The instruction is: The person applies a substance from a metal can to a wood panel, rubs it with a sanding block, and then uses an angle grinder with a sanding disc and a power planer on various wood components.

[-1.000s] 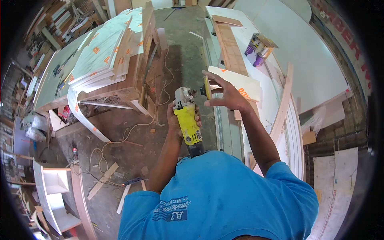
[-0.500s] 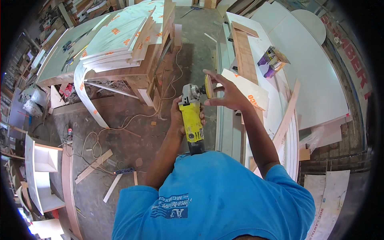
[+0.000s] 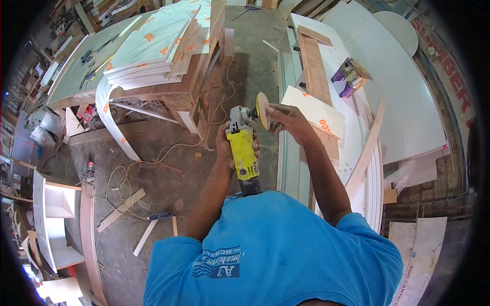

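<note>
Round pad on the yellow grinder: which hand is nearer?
Right. The right hand touches the round pad; the left hand grips the yellow grinder, below and left of the pad.

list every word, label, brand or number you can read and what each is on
Wording and brands aren't copied out, only where they stand:
Blue shirt: lettering and a dark blue emblem
Film-covered panels: orange lettering
White panel: orange lettering
Far-right surface: large red letters
Pale board, lower right: reddish lettering
Purple container: mostly too small to read
Yellow power tool: label too small to read
</note>
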`<state>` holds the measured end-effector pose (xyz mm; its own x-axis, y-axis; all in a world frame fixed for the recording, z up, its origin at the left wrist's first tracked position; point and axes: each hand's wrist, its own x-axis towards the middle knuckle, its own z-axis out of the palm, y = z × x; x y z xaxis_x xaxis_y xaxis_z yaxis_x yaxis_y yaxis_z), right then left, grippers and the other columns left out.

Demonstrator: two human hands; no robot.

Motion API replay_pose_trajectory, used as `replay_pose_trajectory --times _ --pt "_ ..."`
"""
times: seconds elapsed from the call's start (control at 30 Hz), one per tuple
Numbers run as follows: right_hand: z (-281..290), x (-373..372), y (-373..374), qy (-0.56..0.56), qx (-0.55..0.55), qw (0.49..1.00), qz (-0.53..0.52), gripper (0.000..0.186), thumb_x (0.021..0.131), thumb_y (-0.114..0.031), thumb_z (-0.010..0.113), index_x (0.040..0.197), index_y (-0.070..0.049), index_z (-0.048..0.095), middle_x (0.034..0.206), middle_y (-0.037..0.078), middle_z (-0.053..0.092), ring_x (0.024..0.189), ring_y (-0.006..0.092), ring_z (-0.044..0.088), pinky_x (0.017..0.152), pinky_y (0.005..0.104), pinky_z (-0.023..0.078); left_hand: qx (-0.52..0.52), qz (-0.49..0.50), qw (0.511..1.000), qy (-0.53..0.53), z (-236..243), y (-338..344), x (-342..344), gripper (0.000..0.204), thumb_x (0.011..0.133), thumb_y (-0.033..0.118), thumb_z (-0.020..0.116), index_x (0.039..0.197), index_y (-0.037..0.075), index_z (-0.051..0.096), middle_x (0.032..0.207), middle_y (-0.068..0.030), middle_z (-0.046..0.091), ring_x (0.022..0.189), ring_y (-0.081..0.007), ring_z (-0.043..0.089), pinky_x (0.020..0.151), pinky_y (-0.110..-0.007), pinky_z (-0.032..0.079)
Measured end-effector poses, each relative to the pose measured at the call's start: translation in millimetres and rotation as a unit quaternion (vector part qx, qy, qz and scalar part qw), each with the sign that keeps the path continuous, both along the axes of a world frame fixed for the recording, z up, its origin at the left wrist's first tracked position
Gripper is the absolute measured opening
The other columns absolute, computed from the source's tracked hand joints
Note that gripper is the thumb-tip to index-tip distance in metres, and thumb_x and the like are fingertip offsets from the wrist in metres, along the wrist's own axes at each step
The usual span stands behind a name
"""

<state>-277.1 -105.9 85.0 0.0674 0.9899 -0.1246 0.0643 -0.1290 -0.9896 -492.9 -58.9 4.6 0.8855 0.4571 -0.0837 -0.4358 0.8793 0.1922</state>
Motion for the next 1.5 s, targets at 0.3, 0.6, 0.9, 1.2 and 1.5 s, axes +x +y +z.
replay_pose_trajectory --times 0.3,0.6,0.9,1.2,1.5 --pt "-8.4 -5.4 0.1 -0.086 -0.049 0.994 -0.041 0.053 0.097 -0.049 0.064 0.096 0.003 0.075 0.082 0.007 0.071 0.056 0.0110 0.062 0.053 0.0254 0.049 0.003 -0.017 1.000 -0.001 1.0 2.9 -1.8 0.078 0.081 0.068 0.049 0.107 -0.004 0.065 0.080 -0.0210 0.066 0.070 -0.0336 0.064 0.070 -0.044 0.054" --pt "-10.9 -7.0 5.8 -0.033 0.051 0.993 -0.102 0.052 0.098 -0.039 0.066 0.130 0.002 0.064 0.076 0.005 0.066 0.063 0.0082 0.060 0.052 0.0260 0.052 -0.023 -0.012 1.000 0.011 1.3 3.3 1.3 0.078 0.080 0.068 0.050 0.104 -0.004 0.066 0.081 -0.0202 0.066 0.071 -0.0328 0.065 0.070 -0.044 0.053" --pt "-3.9 -5.3 6.1 -0.027 -0.057 0.996 -0.066 0.050 0.098 -0.046 0.063 0.101 0.003 0.070 0.072 0.007 0.065 0.049 0.0104 0.058 0.046 0.0252 0.048 -0.008 -0.015 1.000 0.012 5.5 3.8 0.4 0.079 0.080 0.069 0.049 0.103 -0.005 0.066 0.079 -0.0204 0.066 0.070 -0.0336 0.065 0.070 -0.045 0.055" --pt "-22.4 -3.3 8.6 -0.138 -0.072 0.978 -0.137 0.057 0.094 -0.056 0.065 0.081 -0.001 0.071 0.061 0.003 0.061 0.048 0.0078 0.052 0.043 0.0235 0.040 -0.003 -0.014 1.000 0.013 1.8 3.4 -0.1 0.080 0.080 0.070 0.050 0.103 -0.005 0.065 0.078 -0.0208 0.065 0.069 -0.0340 0.064 0.070 -0.045 0.054" --pt "-45.3 -9.2 18.5 -0.094 0.201 0.961 -0.167 0.059 0.097 -0.029 0.069 0.141 0.006 0.050 0.108 0.012 0.067 0.090 0.0145 0.065 0.071 0.0287 0.054 0.010 -0.016 1.000 0.017 -0.6 1.8 3.4 0.077 0.081 0.068 0.049 0.103 -0.004 0.066 0.079 -0.0198 0.065 0.068 -0.0339 0.065 0.069 -0.046 0.055"
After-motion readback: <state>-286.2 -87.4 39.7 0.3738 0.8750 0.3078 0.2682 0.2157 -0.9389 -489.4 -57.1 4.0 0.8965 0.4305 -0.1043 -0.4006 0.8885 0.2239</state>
